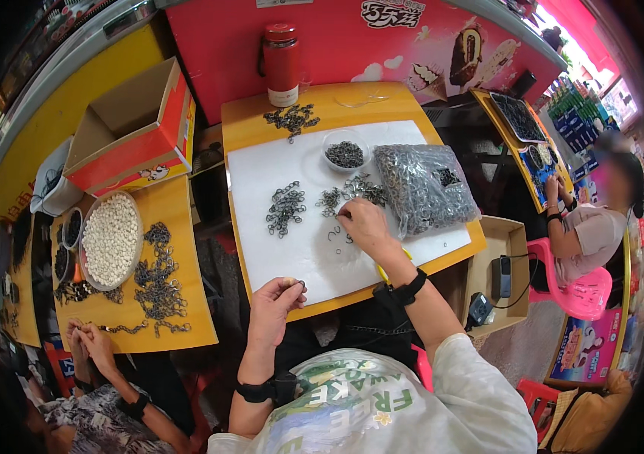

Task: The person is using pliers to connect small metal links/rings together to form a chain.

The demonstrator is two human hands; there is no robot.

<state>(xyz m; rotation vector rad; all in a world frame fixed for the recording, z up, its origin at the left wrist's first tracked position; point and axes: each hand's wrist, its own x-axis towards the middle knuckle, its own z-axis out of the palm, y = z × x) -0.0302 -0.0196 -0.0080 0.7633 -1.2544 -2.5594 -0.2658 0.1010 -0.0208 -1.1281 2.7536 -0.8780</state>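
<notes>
My left hand (273, 306) is closed at the near edge of the white sheet (258, 253), pinching a small dark metal ring (303, 286) between thumb and forefinger. Farther forward, my right hand (370, 228) is closed, fingertips together and pointing down at the sheet; what they grip is hidden. Just beyond those fingertips lies a pile of dark metal links (364, 188), with a few loose C-shaped links (335, 236) nearer me. To the left is another heap of links (286, 209). A clear bowl (327, 163) of small dark pieces stands behind the pile.
A clear plastic bag (424, 193) full of dark links sits on the table's right. A red flask (283, 68) and more links (292, 119) are at the back. On the left table, another person's hands (91, 344) hold a chain beside a bowl of white beads (138, 246).
</notes>
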